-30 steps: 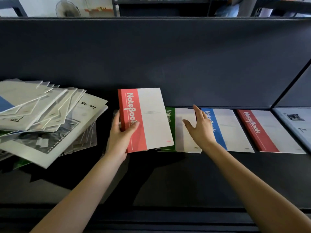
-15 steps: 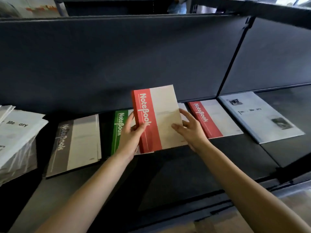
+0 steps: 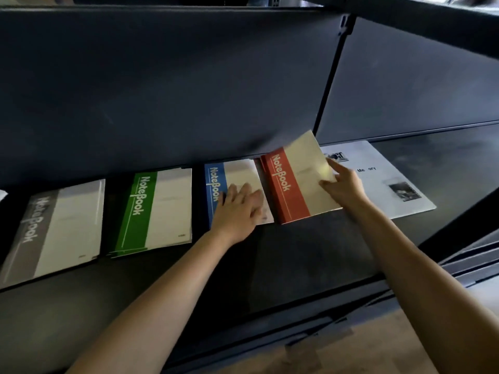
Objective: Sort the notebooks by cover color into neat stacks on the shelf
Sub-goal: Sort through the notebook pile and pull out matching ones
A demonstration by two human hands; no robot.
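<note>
Five notebook piles lie in a row on the dark shelf (image 3: pixel 297 255): grey (image 3: pixel 54 228), green (image 3: pixel 151 209), blue (image 3: pixel 214 182), red, and a white "Memory" notebook (image 3: pixel 378 182) at the right. My right hand (image 3: pixel 344 186) grips the right edge of a red notebook (image 3: pixel 291 184), which sits tilted over the red pile with its far corner raised. My left hand (image 3: pixel 237 209) rests flat on the blue notebook's pale cover, fingers relaxed, just left of the red one.
The shelf's dark back panel (image 3: pixel 189 90) rises right behind the piles. A vertical divider post (image 3: pixel 330 76) stands behind the red pile. The shelf's front lip (image 3: pixel 270 327) runs below my arms, with wooden floor (image 3: pixel 378 346) beyond it at lower right.
The red notebook moved right and down onto the red pile, passing from my left hand to my right. My left hand dropped onto the blue notebook. The view swung right.
</note>
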